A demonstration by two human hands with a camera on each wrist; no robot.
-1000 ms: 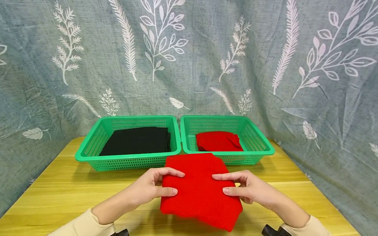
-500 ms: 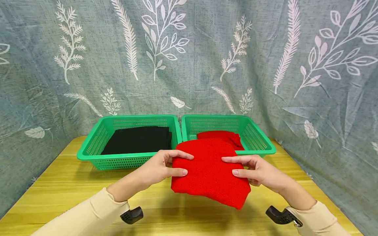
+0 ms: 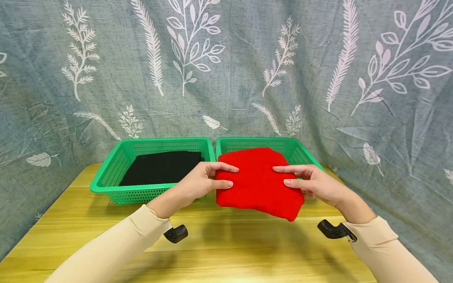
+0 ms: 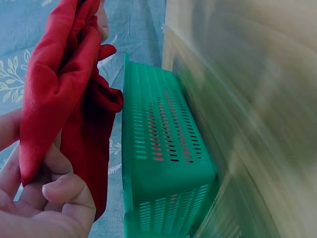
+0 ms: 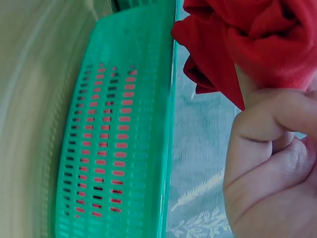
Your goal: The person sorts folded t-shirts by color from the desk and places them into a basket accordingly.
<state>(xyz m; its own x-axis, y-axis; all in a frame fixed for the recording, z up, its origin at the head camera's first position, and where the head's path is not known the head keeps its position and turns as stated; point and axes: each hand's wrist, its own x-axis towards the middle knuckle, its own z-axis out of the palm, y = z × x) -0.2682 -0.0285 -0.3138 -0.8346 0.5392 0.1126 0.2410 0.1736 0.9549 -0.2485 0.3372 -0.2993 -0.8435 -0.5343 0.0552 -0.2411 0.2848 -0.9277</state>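
Both hands hold a folded red cloth [image 3: 258, 182] in the air, over the front rim of the right green basket [image 3: 304, 155]. At the cloth's left edge, my left hand [image 3: 203, 181] pinches it, thumb and forefinger lying on top. My right hand [image 3: 313, 182] grips the opposite edge the same way. Loose folds of the cloth [image 4: 59, 89] hang below the fingers in the left wrist view. Through the slots of the basket wall [image 5: 143, 148], red fabric shows in the right wrist view; from the head it is hidden behind the held cloth.
Left of it stands a second green basket [image 3: 106, 173] with folded black fabric [image 3: 161, 167] inside. Both baskets rest side by side at the back of the wooden table [image 3: 226, 251]. Behind them hangs a grey-green curtain [image 3: 233, 70] with white leaf prints.
Both hands have carried the red cloth forward and slightly right, from in front of the baskets to over the right basket's front rim. The red fabric in that basket is now covered from the head view.
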